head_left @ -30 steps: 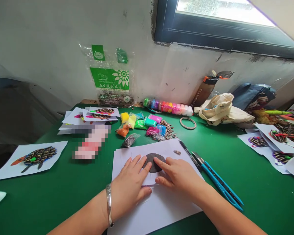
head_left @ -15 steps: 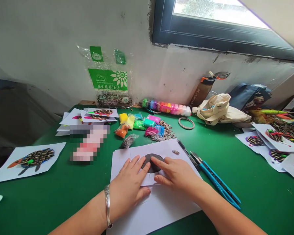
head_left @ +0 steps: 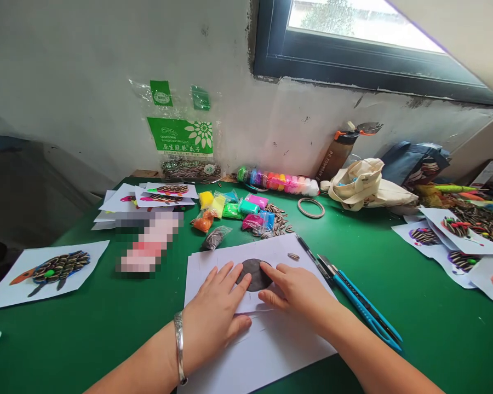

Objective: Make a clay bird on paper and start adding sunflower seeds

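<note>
On our green table (head_left: 86, 328) lies paper (head_left: 271, 249), bearing dark clay (head_left: 253, 278) already flat and rounded. We judge its shaping well along; its visible face is bare, a seed (head_left: 293, 256) lying apart. Our left hand (head_left: 217, 298) spreads, our right hand (head_left: 299, 290) points; both touch clay, grasping nothing.

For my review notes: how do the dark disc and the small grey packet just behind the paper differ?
The dark disc is flat and roundish; the grey packet is lumpy. The disc is bare; the packet is wrapped in clear plastic. The disc lies on the paper, touched by the left hand and right hand; the packet sits untouched on the table. Both look dark.
</note>
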Tool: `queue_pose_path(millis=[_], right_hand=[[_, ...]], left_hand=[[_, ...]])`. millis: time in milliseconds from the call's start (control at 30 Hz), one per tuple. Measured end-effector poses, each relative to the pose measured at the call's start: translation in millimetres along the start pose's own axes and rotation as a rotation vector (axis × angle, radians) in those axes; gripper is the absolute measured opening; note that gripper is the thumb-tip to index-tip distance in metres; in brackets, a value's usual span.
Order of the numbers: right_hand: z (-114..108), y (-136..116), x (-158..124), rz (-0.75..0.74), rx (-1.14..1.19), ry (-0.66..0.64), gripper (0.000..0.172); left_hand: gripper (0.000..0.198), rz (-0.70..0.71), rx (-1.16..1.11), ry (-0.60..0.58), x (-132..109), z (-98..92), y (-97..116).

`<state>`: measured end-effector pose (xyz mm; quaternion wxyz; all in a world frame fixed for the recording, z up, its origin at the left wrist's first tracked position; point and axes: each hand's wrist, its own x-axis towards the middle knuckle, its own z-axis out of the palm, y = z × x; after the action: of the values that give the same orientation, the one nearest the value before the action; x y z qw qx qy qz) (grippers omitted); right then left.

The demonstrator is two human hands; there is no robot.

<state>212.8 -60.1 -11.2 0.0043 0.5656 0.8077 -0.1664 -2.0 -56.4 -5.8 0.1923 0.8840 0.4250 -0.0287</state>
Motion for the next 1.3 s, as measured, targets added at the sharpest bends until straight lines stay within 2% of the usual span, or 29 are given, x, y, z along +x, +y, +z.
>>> queue_pose_path(millis=[400, 533, 633, 800, 900, 1033, 1167, 1300], right_hand=[[-0.9, -4.1, 2.1, -0.006, -0.025, 0.010, 0.051], [-1.6, -3.7, 1.3, 0.003, -0.055, -0.018, 0.048], [-4.6, -0.2, -1.7, -0.001, 0.026, -0.003, 0.051], [-13.2, 3.7, -6.5, 0.032, 0.098, -0.044, 0.047], [-14.9, 2.8, -6.0, 0.043, 0.066, -0.055, 0.045], [-9.3, 2.9, -4.3, 0.009, 0.026, -0.045, 0.053], [-4.3, 4.0, -4.0, -0.005, -0.048, -0.046, 0.050], [-5.6, 5.7, -5.6, -0.018, 0.015, -0.032, 0.054]], left_hand=[[0.060, 0.025, -0.012, 0.027, -0.5, 2.9, -3.5], [0.060, 0.008, 0.034, -0.010, 0.5, -1.4, 0.2], [0.061, -0.006, 0.050, -0.040, 0.9, -3.0, 1.8], [0.061, 0.017, 0.042, -0.001, 0.4, -1.8, 1.1], [0.062, -0.007, 0.022, -0.041, 1.1, -3.9, 2.2], [0.064, -0.024, 0.018, -0.080, 2.3, -5.8, 3.7], [0.063, 0.010, 0.007, -0.051, 1.2, -4.0, -1.1], [0.064, 0.065, -0.055, 0.043, -1.7, -5.9, -12.1]])
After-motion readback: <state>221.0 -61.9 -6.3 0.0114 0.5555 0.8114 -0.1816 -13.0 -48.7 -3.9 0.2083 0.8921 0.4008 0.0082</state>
